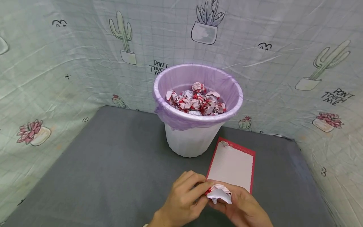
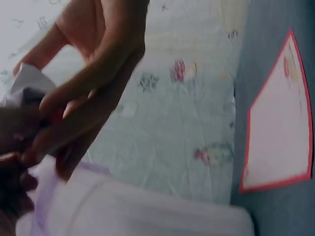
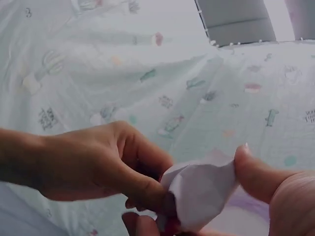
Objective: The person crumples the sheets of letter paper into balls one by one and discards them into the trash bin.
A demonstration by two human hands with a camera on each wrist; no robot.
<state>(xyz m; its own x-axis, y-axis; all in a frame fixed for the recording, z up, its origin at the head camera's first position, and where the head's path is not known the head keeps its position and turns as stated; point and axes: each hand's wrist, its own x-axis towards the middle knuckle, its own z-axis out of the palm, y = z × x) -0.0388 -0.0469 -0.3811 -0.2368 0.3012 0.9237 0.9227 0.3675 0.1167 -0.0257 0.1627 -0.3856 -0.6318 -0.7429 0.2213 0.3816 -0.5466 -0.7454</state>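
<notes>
One crumpled white-and-red paper, five o'clock in our head view: our left hand pinches it, our right hand curls round it. At its one o'clock, red-bordered white sheet on the grey table; toward eleven, purple-lined white bin of crumpled paper balls.

The head camera looks forward and down into the bin from above. The left wrist camera, closer, has the scene turned sideways and shares the red-edged sheet with it. The right wrist camera sits close to the crumpled paper, facing the patterned fabric.
</notes>
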